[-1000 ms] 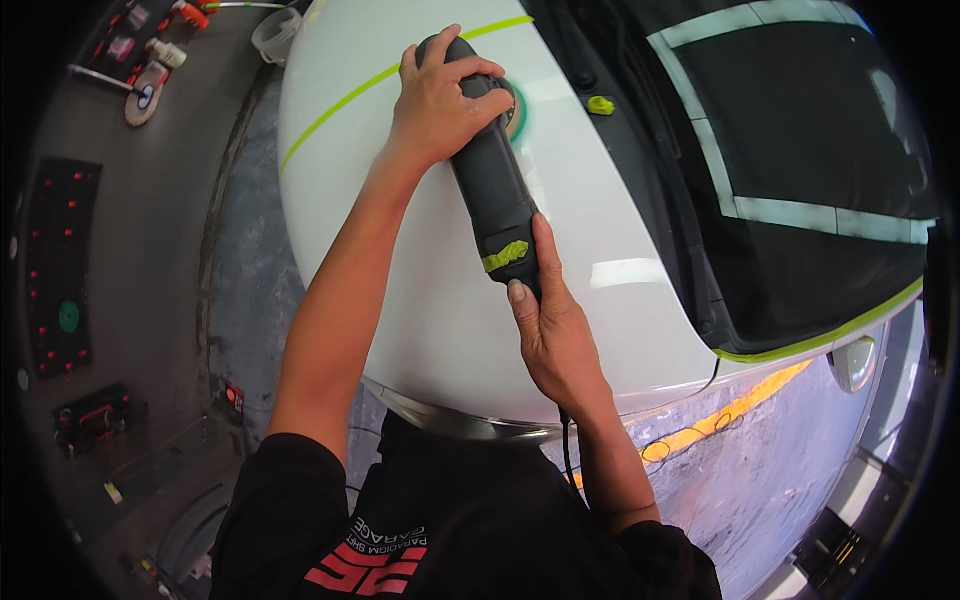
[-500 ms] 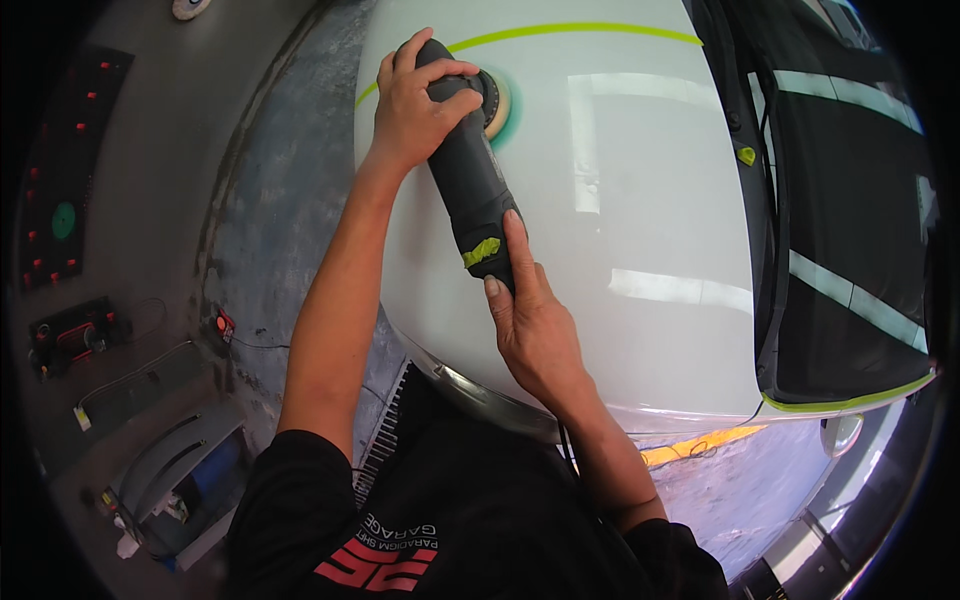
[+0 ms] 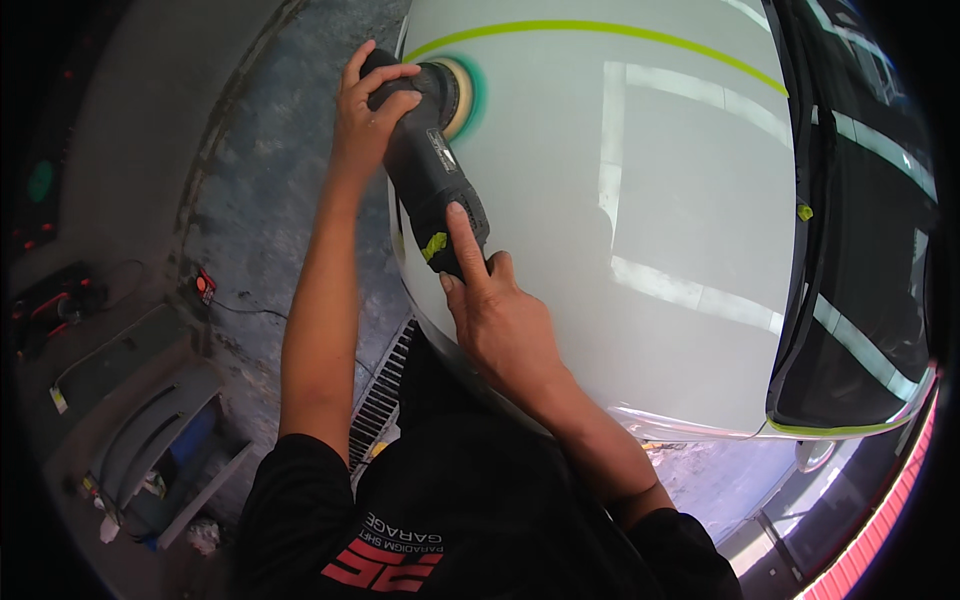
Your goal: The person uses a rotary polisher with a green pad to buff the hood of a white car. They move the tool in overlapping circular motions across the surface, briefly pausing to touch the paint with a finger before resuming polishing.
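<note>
A black power polisher [image 3: 425,165] lies along the white car hood [image 3: 540,260], near the hood's left edge. Its round pad [image 3: 462,98] has a teal, blurred rim and rests against the paint. My left hand [image 3: 372,110] is wrapped over the polisher's head, fingers curled across the top. My right hand [image 3: 500,310] grips the rear of the body, forefinger stretched along it. A piece of yellow-green tape [image 3: 434,246] sticks to the polisher near that hand. Some of the right hand's fingers are hidden beneath the tool.
Yellow-green masking tape [image 3: 600,27] crosses the far hood. The dark windshield [image 3: 860,300] is on the right, edged with tape. At lower left stands a grey cart [image 3: 170,440] with supplies. A cable [image 3: 250,310] and a floor drain grate [image 3: 380,390] lie on the floor.
Both hands have moved the polisher left, toward the hood's edge, and its pad is turned more to the side. The view has shifted too. The grip is unchanged.
</note>
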`<state>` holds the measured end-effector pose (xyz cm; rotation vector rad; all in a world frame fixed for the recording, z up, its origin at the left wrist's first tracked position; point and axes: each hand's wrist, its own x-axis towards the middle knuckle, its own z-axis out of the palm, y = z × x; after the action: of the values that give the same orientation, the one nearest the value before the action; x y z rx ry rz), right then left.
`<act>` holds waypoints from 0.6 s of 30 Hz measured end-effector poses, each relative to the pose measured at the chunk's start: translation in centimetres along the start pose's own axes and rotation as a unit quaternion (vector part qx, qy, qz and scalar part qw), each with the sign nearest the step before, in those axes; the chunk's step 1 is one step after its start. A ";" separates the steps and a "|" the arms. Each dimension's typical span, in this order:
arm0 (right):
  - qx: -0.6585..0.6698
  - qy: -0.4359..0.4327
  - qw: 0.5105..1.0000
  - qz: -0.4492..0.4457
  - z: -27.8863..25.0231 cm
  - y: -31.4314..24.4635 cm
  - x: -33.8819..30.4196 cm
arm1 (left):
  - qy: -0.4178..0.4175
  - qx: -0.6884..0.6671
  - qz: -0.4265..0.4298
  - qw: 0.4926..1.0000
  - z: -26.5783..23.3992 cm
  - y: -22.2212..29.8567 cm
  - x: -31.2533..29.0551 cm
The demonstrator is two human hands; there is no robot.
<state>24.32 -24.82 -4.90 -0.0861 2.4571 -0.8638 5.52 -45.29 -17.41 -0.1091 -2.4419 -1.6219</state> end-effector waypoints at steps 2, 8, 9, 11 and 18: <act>-0.015 -0.005 1.000 -0.015 1.2 -0.6 0.8 | 0.018 -0.027 -0.034 0.999 -1.1 -1.8 -0.8; -0.012 -0.038 0.999 -0.015 0.5 0.4 -0.3 | 0.028 -0.017 -0.067 0.997 -0.8 -0.1 -2.8; 0.005 -0.028 1.000 -0.011 -0.3 0.9 -1.2 | 0.015 0.001 -0.054 0.998 -0.1 1.2 -2.7; 0.038 -0.013 0.999 -0.004 -1.8 2.4 -3.6 | -0.006 0.039 -0.034 0.999 1.6 4.3 -2.6; 0.203 0.128 0.968 0.076 -8.6 10.4 -14.0 | -0.023 0.131 0.134 0.982 16.2 19.7 -2.4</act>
<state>33.18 -8.51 0.92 0.3762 2.4173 -1.3588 9.25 -22.58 -6.15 -0.4177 -2.5196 -1.1885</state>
